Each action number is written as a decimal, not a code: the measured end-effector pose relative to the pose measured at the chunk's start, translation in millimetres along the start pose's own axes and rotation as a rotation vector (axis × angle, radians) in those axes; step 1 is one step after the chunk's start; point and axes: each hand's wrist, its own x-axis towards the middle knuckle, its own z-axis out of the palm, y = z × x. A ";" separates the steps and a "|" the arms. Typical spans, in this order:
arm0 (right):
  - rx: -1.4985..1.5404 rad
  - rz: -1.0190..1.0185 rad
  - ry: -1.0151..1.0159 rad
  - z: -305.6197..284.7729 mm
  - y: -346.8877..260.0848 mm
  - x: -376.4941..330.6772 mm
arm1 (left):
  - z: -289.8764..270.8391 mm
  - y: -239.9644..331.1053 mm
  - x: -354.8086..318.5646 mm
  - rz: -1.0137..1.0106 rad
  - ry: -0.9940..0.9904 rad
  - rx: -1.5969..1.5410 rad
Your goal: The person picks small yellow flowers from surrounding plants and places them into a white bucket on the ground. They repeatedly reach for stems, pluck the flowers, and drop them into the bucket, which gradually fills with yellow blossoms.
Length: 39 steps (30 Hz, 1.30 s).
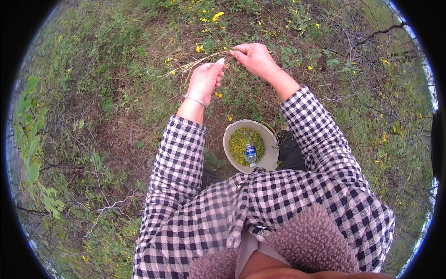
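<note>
Left hand (205,82) and right hand (254,60) both pinching a thin bundle of dry stalks (203,60), thumb against finger; fingertips nearly meet. Loose stalk ends trail out left past the left hand. Bracelet (196,100) on left wrist. Below the grip: outdoor ground (127,128), brown litter mixed with low green growth. Yellow flowers (217,16) just beyond the grip, more scattered right. Bucket (270,156) nearer the body than the grip, with yellow-green pickings (236,145) and a clear bottle (251,152), blue label, lying on top. Bare twigs (381,31) well right of grip; leafy sprig (31,135) far left. Exact contact under right fingertips too small to read; checked coat (288,190) covers most of the legs.
</note>
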 end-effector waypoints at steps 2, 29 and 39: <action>-0.077 -0.054 0.026 4.7 -2.4 0.5 | 0.3 -2.2 1.1 -0.014 0.009 0.023; -0.283 -0.342 0.157 11.1 -12.0 -5.9 | -12.5 25.6 -18.4 -0.025 -0.054 -0.033; -0.286 -0.337 0.162 -8.3 -5.8 -11.5 | -24.1 40.2 -17.2 0.004 0.129 -0.191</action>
